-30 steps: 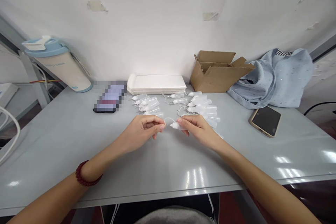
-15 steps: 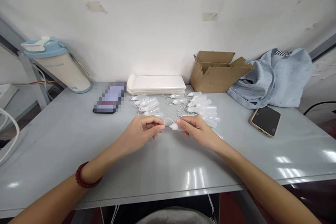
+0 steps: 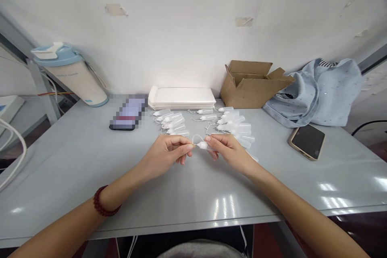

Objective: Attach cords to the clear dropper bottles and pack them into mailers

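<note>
My right hand (image 3: 228, 150) is closed on a small translucent plastic dropper bottle (image 3: 203, 145), held on its side with its white nozzle facing left. From the bottle's neck a thin white strap (image 3: 198, 136) arches over to my left hand (image 3: 169, 152). The thumb and fingers of that hand pinch the strap's far end close to the nozzle tip; the fingers partly hide this end, and I cannot tell whether it touches the nozzle. Behind my left hand lies a group of similar bottles (image 3: 173, 123), and another group (image 3: 234, 123) lies behind my right hand.
White flat packs (image 3: 183, 97) are stacked against the wall. An open cardboard box (image 3: 252, 90) and a light blue cloth bag (image 3: 335, 92) stand at back right, a phone (image 3: 307, 141) before them. A pixelated phone (image 3: 128, 115) and a tumbler (image 3: 74, 76) are at left.
My left fingertips have come a little closer to the nozzle, so the gap between them is smaller. The whole view has shifted slightly; both grips stay the same.
</note>
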`<state>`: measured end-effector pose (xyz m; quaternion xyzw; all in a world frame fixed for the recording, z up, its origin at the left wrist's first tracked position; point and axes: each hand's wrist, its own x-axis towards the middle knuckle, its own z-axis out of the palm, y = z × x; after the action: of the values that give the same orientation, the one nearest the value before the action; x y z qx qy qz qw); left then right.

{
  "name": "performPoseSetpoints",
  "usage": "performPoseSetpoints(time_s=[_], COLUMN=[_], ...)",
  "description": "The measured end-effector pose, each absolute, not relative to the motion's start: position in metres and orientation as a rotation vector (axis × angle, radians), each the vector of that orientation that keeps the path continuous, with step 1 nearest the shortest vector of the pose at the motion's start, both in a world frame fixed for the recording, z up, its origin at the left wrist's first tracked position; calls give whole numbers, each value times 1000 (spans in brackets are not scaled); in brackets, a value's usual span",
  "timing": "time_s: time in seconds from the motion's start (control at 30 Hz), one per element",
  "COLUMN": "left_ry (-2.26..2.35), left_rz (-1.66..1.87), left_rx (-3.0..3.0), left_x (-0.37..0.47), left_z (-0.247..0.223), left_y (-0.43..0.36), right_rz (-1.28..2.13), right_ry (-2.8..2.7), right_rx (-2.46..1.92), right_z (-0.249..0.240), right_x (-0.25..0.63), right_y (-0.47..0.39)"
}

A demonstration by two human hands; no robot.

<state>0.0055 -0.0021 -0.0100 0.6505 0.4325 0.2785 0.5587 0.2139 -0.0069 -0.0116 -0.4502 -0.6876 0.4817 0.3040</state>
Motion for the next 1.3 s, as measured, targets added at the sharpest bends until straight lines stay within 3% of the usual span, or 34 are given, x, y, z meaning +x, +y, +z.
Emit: performPoseSetpoints(time_s=[1.3], left_ry=[1097], left_rz=[716], left_rx=[1785], left_x=[11], left_z=[-13], left_y=[-11], right_rz=[1216], right_ry=[-1892], right_rx=[-1295], right_z=[-14], right_x=[212], right_y=[-9])
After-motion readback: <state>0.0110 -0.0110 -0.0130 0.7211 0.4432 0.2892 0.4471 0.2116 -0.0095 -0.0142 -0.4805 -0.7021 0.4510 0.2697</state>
